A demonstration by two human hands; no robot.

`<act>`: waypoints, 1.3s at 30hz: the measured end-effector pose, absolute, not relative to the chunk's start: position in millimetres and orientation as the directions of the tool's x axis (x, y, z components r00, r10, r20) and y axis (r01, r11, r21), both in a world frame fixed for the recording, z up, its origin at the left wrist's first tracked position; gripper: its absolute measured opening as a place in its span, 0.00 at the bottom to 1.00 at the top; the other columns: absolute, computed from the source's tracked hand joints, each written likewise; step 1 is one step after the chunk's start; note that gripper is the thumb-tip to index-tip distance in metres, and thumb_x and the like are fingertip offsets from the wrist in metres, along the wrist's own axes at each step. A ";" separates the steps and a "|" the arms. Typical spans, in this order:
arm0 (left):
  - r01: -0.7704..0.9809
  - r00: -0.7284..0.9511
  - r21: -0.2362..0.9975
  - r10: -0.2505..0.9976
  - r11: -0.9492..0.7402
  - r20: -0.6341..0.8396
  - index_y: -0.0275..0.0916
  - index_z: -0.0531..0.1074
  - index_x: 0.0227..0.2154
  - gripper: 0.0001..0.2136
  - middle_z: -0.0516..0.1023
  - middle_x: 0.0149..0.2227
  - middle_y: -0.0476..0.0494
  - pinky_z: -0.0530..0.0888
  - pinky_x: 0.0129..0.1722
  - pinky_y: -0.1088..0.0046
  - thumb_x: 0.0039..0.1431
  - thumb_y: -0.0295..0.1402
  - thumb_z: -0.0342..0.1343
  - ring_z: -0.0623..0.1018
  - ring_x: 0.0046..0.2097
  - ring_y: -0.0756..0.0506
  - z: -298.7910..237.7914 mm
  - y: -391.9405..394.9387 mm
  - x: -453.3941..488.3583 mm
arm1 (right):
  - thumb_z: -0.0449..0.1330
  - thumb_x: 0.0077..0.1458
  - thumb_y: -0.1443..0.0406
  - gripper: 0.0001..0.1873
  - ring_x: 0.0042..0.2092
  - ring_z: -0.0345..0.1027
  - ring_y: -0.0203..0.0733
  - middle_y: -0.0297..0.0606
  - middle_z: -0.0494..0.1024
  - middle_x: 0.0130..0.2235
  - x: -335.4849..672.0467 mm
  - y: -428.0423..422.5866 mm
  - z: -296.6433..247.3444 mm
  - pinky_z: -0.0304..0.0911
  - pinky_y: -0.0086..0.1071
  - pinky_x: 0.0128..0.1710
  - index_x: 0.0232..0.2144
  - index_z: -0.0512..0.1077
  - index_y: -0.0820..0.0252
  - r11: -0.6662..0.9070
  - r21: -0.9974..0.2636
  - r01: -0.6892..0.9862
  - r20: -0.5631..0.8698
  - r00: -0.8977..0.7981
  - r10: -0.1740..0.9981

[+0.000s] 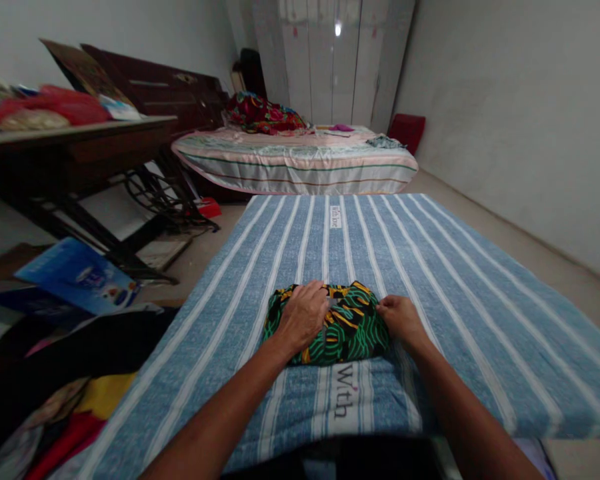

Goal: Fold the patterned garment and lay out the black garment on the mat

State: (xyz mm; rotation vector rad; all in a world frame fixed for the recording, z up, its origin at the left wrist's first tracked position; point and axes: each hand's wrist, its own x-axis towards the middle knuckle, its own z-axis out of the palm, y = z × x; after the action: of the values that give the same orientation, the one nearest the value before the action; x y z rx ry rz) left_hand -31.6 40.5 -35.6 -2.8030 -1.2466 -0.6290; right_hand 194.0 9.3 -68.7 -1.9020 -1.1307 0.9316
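A folded cloth garment [357,333], black with green wavy lines and orange patches, lies as a compact bundle near the front of the table. My left hand [304,315] rests on its left half, palm down, fingers laid out over the fabric. At the bundle's right edge, the fingers of my right hand [399,317] are pinched together on the cloth. A small grey patch [334,303] shows on top beside my left fingertips; I cannot tell what it is. Beneath lies a blue-and-white striped tablecloth [220,327], wrinkled in front of the bundle.
Beyond the table stands a bed [300,157] with a red floral blanket [265,115]. A treadle sewing table [75,133] is at the left, carrying red bags. Below it are a blue box [80,273] and a heap of clothes [80,413]. A wall [520,113] runs along the right.
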 end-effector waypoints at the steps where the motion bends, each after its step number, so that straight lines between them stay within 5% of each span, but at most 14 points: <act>1: 0.714 0.601 0.145 0.707 -0.685 0.374 0.35 0.69 0.41 0.11 0.73 0.50 0.36 0.66 0.55 0.56 0.63 0.28 0.42 0.69 0.55 0.40 -38.6 41.9 -31.7 | 0.57 0.42 0.69 0.06 0.18 0.60 0.32 0.31 0.67 0.15 195.0 9.8 -69.3 0.50 0.25 0.19 0.16 0.68 0.60 -0.345 -0.840 0.420 -0.193 0.364 0.911; 9: 0.668 0.492 0.205 0.631 -0.716 0.599 0.36 0.70 0.43 0.12 0.74 0.51 0.36 0.67 0.56 0.58 0.62 0.27 0.43 0.70 0.56 0.42 -40.4 45.0 -49.2 | 0.52 0.49 0.64 0.10 0.20 0.64 0.37 0.33 0.70 0.18 199.1 0.2 -65.1 0.55 0.28 0.21 0.24 0.71 0.61 -0.337 -0.807 0.485 -0.170 0.356 0.919; 13: 0.734 0.291 0.329 0.712 -0.595 0.639 0.34 0.72 0.42 0.13 0.75 0.49 0.36 0.69 0.55 0.62 0.62 0.28 0.43 0.72 0.53 0.44 -38.1 45.0 -75.6 | 0.51 0.51 0.58 0.14 0.28 0.69 0.41 0.37 0.75 0.25 196.5 -18.2 -56.0 0.61 0.31 0.29 0.31 0.72 0.60 -0.189 -0.772 0.607 0.065 0.370 0.927; 17: 0.815 0.259 0.334 0.813 -0.473 0.521 0.35 0.72 0.41 0.13 0.75 0.49 0.36 0.69 0.55 0.60 0.61 0.28 0.43 0.72 0.54 0.42 -43.6 43.9 -92.9 | 0.48 0.55 0.58 0.17 0.37 0.71 0.45 0.42 0.78 0.37 179.8 -33.0 -56.9 0.63 0.35 0.38 0.37 0.72 0.60 0.054 -0.638 0.768 0.318 0.198 0.927; 21: 0.878 0.259 0.296 0.892 -0.377 0.370 0.35 0.72 0.41 0.14 0.74 0.50 0.35 0.67 0.55 0.55 0.60 0.27 0.43 0.71 0.55 0.39 -52.0 43.9 -95.5 | 0.45 0.57 0.63 0.18 0.42 0.69 0.49 0.47 0.77 0.40 168.8 -35.7 -71.0 0.62 0.40 0.44 0.39 0.72 0.63 0.162 -0.473 0.866 0.343 0.012 0.939; 27: 0.812 0.104 0.508 0.927 -0.289 0.361 0.37 0.72 0.42 0.13 0.76 0.47 0.40 0.69 0.53 0.65 0.60 0.32 0.46 0.73 0.51 0.44 -44.2 45.9 -105.7 | 0.46 0.56 0.57 0.20 0.41 0.70 0.48 0.46 0.77 0.40 182.0 -37.4 -80.7 0.64 0.39 0.42 0.41 0.71 0.62 0.080 -0.574 0.815 0.322 0.134 0.937; 30: 0.799 -0.039 0.593 0.976 -0.099 0.216 0.37 0.74 0.41 0.14 0.78 0.44 0.41 0.70 0.48 0.71 0.59 0.35 0.47 0.76 0.46 0.45 -31.7 42.7 -115.2 | 0.48 0.54 0.53 0.21 0.39 0.71 0.47 0.43 0.78 0.39 188.9 -39.0 -77.0 0.64 0.38 0.39 0.41 0.72 0.60 0.032 -0.643 0.766 0.299 0.213 0.930; 34: 0.816 -0.117 0.569 0.993 0.098 -0.003 0.36 0.76 0.33 0.12 0.80 0.34 0.44 0.70 0.39 0.75 0.56 0.35 0.49 0.77 0.39 0.46 -21.1 36.5 -123.9 | 0.48 0.55 0.53 0.22 0.40 0.71 0.49 0.45 0.77 0.40 193.8 -37.5 -74.4 0.64 0.39 0.40 0.41 0.72 0.60 -0.035 -0.626 0.779 0.279 0.266 0.923; 39: 0.829 -0.127 0.539 0.988 0.153 -0.085 0.34 0.77 0.33 0.12 0.79 0.29 0.44 0.68 0.32 0.75 0.50 0.37 0.55 0.77 0.34 0.46 -22.5 41.4 -123.9 | 0.48 0.56 0.56 0.22 0.45 0.69 0.51 0.49 0.77 0.42 195.3 -31.1 -78.9 0.62 0.40 0.44 0.41 0.73 0.64 -0.090 -0.479 0.873 0.242 0.230 0.942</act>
State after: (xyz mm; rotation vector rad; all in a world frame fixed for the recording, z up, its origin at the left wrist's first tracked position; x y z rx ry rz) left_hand -123.9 41.4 -22.5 -2.2882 -2.6671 -0.6752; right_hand 195.3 -31.1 -78.9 -1.9803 -1.6613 0.1711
